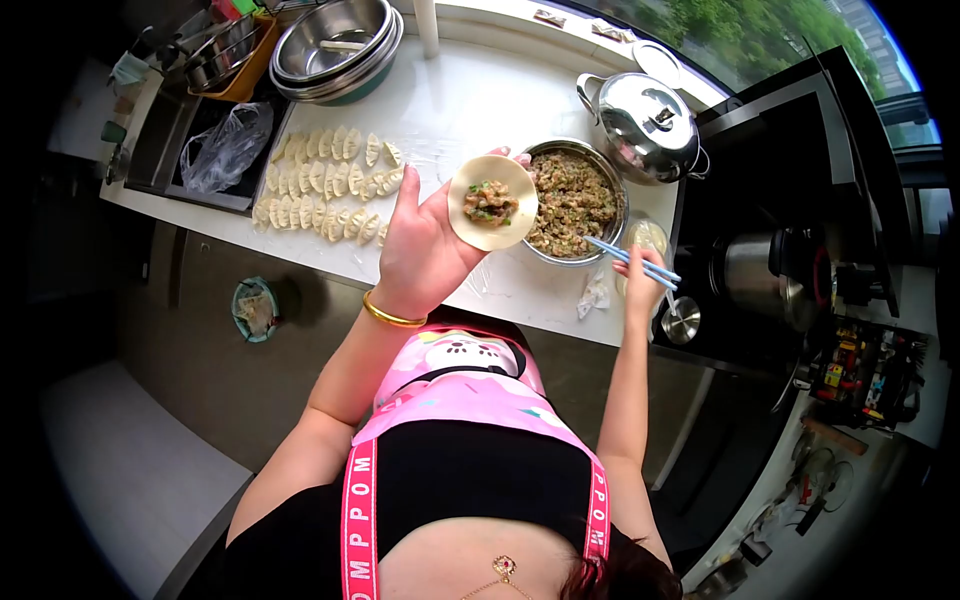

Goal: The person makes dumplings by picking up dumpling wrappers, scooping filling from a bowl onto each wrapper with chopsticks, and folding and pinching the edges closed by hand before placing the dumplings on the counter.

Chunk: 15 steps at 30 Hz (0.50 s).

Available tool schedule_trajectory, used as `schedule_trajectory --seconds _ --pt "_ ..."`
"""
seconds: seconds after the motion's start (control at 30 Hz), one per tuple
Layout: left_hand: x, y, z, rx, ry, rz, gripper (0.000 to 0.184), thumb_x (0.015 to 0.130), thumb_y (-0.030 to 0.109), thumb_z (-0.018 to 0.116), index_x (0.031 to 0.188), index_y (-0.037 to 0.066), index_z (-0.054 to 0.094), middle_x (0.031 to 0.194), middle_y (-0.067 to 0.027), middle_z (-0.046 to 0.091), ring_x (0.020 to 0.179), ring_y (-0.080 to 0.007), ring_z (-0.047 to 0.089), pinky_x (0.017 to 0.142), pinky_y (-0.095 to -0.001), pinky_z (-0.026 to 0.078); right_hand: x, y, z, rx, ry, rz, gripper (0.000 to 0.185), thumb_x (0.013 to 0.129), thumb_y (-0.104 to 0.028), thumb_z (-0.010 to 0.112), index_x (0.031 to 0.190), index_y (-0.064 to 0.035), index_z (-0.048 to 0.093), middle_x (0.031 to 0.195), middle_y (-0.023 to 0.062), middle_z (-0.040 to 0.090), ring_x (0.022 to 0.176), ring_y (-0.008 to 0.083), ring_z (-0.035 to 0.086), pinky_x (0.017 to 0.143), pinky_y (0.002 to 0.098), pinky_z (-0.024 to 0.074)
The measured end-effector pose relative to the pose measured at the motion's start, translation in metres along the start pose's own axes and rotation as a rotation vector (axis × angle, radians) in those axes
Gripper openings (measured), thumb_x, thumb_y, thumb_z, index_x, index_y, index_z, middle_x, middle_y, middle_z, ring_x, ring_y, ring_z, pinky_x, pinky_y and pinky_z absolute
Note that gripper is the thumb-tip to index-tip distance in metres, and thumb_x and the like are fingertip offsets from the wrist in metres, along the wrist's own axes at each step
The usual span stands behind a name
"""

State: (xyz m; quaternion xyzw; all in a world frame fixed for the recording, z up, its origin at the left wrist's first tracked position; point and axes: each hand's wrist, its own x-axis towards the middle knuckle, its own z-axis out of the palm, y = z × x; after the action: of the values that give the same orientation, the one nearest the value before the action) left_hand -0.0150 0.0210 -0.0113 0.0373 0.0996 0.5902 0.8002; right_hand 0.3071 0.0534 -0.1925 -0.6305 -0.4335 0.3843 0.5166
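My left hand (430, 240) is palm up, with a round dough wrapper (468, 232) lying on its fingers. A small heap of meat filling (490, 203) rests in the wrapper's middle. My right hand (642, 275) grips blue chopsticks (630, 259), whose tips point to the edge of the metal bowl (622, 220). That bowl holds chopped filling (570, 200). Rows of folded dumplings (320, 180) lie on the counter left of my left hand. A stack of round wrappers (648, 240) is partly visible beyond my right hand.
A lidded steel pot (648, 125) stands behind the bowl. Nested metal basins (335, 50) are at the back left, near a sink with a plastic bag (225, 150). The stove with another pot (755, 270) is at right. A small bin (262, 308) stands on the floor.
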Motion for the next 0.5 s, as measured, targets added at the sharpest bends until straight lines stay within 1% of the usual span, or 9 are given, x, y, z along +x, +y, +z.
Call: schedule_trajectory --seconds 0.03,0.1,0.13,0.2,0.3,0.33,0.4,0.43,0.5 --pt "-0.001 0.001 0.001 -0.009 -0.008 -0.002 0.083 0.098 0.060 0.007 0.147 -0.006 0.021 0.150 -0.0227 0.030 0.140 -0.0340 0.029 0.116 -0.0464 0.024 -0.002 0.016 0.006 0.007 0.002 -0.002 0.016 0.093 -0.011 0.062 0.087 0.0035 0.059 0.074 0.0103 0.064 0.060 0.0169 0.066 0.056 0.0257 0.0580" --pt "0.000 -0.001 0.005 0.010 0.000 -0.008 0.083 0.098 0.060 0.007 0.147 -0.006 0.021 0.150 -0.0226 0.030 0.140 -0.0340 0.029 0.116 -0.0464 0.024 -0.008 0.030 0.025 0.238 0.047 0.194 0.011 0.092 -0.006 0.061 0.088 0.0040 0.059 0.079 0.0106 0.064 0.066 0.0167 0.067 0.058 0.0261 0.0582" --pt "0.000 -0.002 0.007 0.021 0.013 -0.013 0.084 0.098 0.060 0.007 0.147 -0.006 0.021 0.150 -0.0225 0.030 0.140 -0.0341 0.030 0.116 -0.0465 0.024 -0.014 0.030 0.028 0.247 0.043 0.193 0.011 0.092 -0.006 0.061 0.088 0.0040 0.059 0.079 0.0106 0.064 0.066 0.0167 0.067 0.058 0.0261 0.0582" --pt "0.000 -0.002 0.011 0.024 0.004 -0.018 0.084 0.098 0.060 0.007 0.147 -0.006 0.021 0.150 -0.0223 0.030 0.140 -0.0341 0.029 0.116 -0.0465 0.023 -0.040 0.021 0.025 0.383 -0.004 0.394 0.012 0.091 -0.007 0.062 0.097 0.0034 0.058 0.090 0.0090 0.062 0.076 0.0166 0.066 0.068 0.0279 0.0585" --pt "0.002 -0.004 0.013 0.005 -0.004 -0.022 0.083 0.098 0.061 0.007 0.147 -0.005 0.021 0.151 -0.0214 0.030 0.140 -0.0333 0.029 0.116 -0.0466 0.023 -0.083 -0.032 0.027 0.220 -0.073 0.295 0.017 0.086 -0.003 0.069 0.100 0.0020 0.061 0.091 0.0068 0.061 0.076 0.0163 0.064 0.065 0.0265 0.0564" --pt "0.003 -0.005 0.012 -0.021 -0.036 -0.034 0.082 0.098 0.059 0.010 0.148 -0.005 0.018 0.152 -0.0228 0.026 0.141 -0.0346 0.027 0.117 -0.0466 0.022 -0.091 -0.060 0.035 0.221 -0.076 0.300 0.017 0.086 -0.003 0.069 0.100 0.0020 0.061 0.091 0.0068 0.061 0.076 0.0163 0.064 0.065 0.0265 0.0564" --pt "0.003 -0.009 0.015 -0.041 -0.056 -0.061 0.081 0.099 0.059 0.014 0.148 -0.006 0.016 0.153 -0.0235 0.023 0.142 -0.0345 0.025 0.117 -0.0466 0.020 -0.107 -0.117 0.052 -0.188 -0.165 -0.409 0.026 0.079 -0.004 0.074 0.103 -0.0050 0.063 0.093 0.0060 0.059 0.077 0.0183 0.061 0.066 0.0291 0.0527" --pt "0.003 -0.010 0.016 -0.036 -0.056 -0.065 0.081 0.099 0.059 0.014 0.148 -0.006 0.016 0.153 -0.0235 0.023 0.142 -0.0345 0.025 0.117 -0.0466 0.020 -0.110 -0.136 0.058 -0.184 -0.161 -0.407 0.026 0.079 -0.004 0.074 0.103 -0.0050 0.063 0.093 0.0060 0.059 0.077 0.0183 0.061 0.066 0.0291 0.0527" --pt "0.003 -0.012 0.016 -0.012 -0.061 -0.078 0.082 0.098 0.059 0.014 0.148 -0.005 0.016 0.153 -0.0226 0.024 0.142 -0.0336 0.025 0.117 -0.0460 0.020 -0.107 -0.162 0.069 -0.435 -0.039 -1.070 0.031 0.074 -0.006 0.078 0.101 -0.0116 0.065 0.091 0.0050 0.058 0.080 0.0201 0.058 0.068 0.0327 0.0488"
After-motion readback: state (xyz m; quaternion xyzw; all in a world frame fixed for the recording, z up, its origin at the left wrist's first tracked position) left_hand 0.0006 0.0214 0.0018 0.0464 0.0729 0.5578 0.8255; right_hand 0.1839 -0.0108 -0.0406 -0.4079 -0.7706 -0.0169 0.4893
